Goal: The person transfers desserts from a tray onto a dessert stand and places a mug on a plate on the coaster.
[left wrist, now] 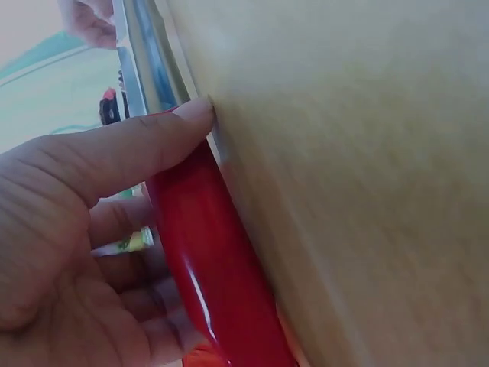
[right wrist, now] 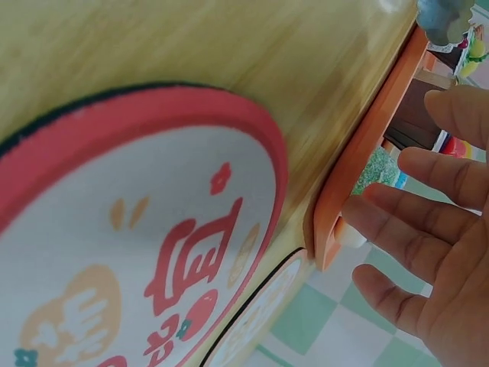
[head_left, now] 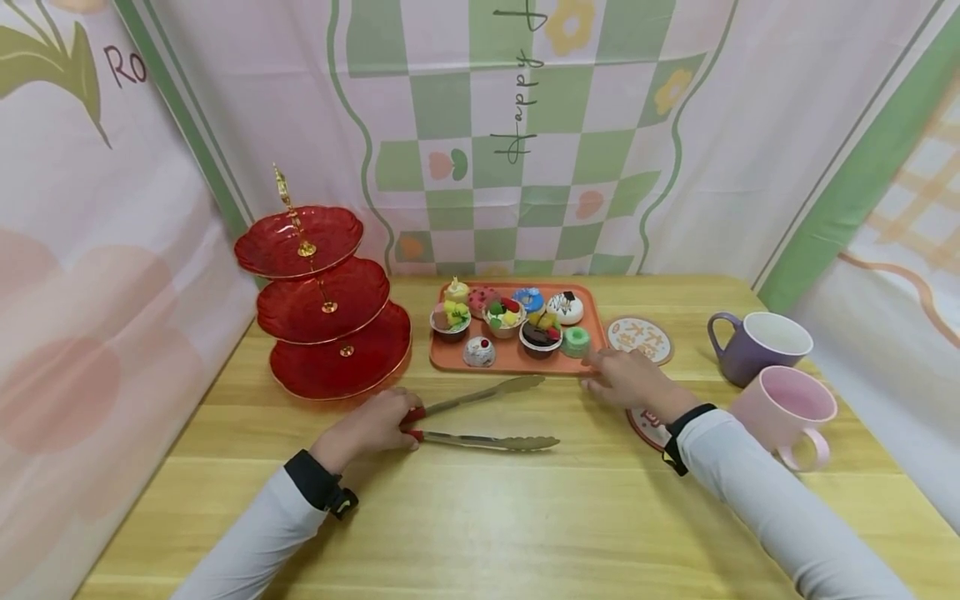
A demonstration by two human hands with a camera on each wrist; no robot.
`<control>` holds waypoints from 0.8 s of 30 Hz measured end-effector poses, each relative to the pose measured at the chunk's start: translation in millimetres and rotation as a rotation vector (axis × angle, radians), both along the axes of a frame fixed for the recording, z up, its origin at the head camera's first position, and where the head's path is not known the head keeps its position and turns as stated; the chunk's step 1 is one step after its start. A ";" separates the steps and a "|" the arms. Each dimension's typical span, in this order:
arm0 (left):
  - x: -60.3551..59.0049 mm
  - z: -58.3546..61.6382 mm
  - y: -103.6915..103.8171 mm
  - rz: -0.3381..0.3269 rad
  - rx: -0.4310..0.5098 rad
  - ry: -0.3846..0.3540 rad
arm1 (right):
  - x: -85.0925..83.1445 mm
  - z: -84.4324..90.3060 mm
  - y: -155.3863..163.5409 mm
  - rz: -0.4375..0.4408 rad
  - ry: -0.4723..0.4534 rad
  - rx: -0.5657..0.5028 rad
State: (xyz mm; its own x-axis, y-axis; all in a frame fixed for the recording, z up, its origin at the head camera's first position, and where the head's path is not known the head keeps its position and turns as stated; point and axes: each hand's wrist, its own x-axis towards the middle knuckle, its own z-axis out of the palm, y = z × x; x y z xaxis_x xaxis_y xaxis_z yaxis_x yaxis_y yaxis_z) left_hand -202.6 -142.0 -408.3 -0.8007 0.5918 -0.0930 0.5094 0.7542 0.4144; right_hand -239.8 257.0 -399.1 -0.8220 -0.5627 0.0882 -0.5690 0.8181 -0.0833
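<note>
- The tongs [head_left: 480, 414] lie on the wooden table [head_left: 480, 517] in front of me, red at the handle end, with two silver arms splayed apart and scalloped tips pointing right.
- My left hand [head_left: 372, 425] grasps their red handle [left wrist: 214, 267], thumb [left wrist: 130, 149] laid across it.
- My right hand [head_left: 626, 379] is released, fingers [right wrist: 397, 229] straight, one fingertip touching the near right corner of the orange tray [head_left: 517, 360].
- The tray carries small toy cakes [head_left: 517, 321] and sits just beyond the tongs.
- A red three-tier stand [head_left: 322, 304] is to the left.
- Two round coasters [head_left: 641, 337], a purple mug [head_left: 757, 346] and a pink mug [head_left: 787, 412] stand to the right.
</note>
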 end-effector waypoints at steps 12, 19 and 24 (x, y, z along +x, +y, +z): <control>4.0 -2.3 -4.0 0.038 0.007 0.011 | 1.1 -0.7 1.0 -0.008 -0.026 -0.027; 5.2 -5.8 -7.3 0.001 0.056 0.044 | -1.1 -3.0 3.4 -0.029 0.003 -0.050; 5.4 -6.7 -8.2 -0.019 0.120 0.069 | -3.4 -0.1 7.2 -0.079 0.046 -0.042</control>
State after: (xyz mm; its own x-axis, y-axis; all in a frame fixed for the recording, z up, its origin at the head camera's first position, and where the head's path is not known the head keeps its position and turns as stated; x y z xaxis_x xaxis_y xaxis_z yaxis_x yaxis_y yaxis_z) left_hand -197.2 -150.2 -415.0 -0.7914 0.6104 0.0345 0.5536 0.6915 0.4641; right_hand -243.1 264.1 -399.2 -0.8579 -0.4916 0.1491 -0.5072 0.8568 -0.0931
